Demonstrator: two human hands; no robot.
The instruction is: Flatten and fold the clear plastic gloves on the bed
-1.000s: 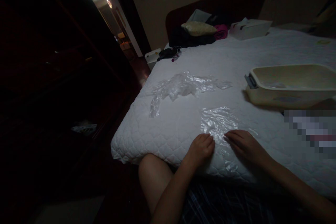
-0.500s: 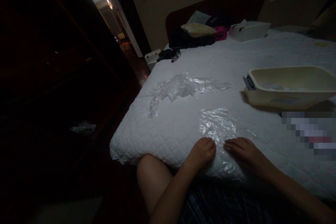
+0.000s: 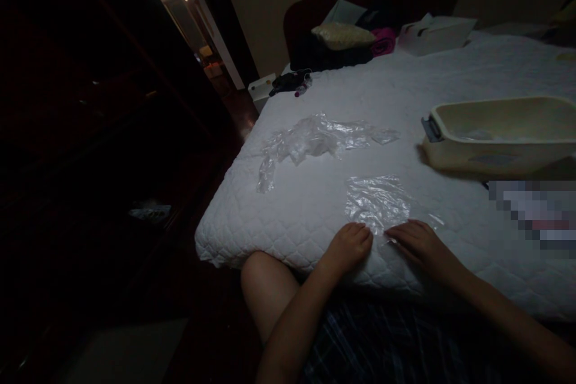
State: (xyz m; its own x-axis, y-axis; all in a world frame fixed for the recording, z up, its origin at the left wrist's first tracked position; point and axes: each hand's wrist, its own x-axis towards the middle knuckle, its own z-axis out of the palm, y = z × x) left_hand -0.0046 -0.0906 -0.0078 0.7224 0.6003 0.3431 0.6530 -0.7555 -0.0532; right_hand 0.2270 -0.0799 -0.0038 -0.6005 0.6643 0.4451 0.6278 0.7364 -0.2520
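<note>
A clear, crinkled plastic bag [image 3: 377, 199] lies spread on the white quilted bed [image 3: 288, 216] just beyond my hands. My left hand [image 3: 351, 247] rests at its near left corner, fingers curled closed on the film. On the other side, my right hand [image 3: 416, 245] has thumb and fingers pinched together on the bag's near edge, and a shiny bit of film shows at the fingertips. A narrow gap separates the two hands. Farther up the bed lie more crumpled clear plastic bags [image 3: 310, 138], which neither hand touches.
To the right stands a cream plastic tub [image 3: 508, 153] with a grey handle and some clear film inside. Near the headboard are a white box [image 3: 436, 35], a pink roll [image 3: 383, 41] and a pale pillow-like bundle [image 3: 344, 36]. My bent knee [image 3: 263, 276] meets the bed's edge.
The film that ran toward me between my hands is now drawn up or folded at the near edge. Both hands stay close to it. The view has shifted slightly.
</note>
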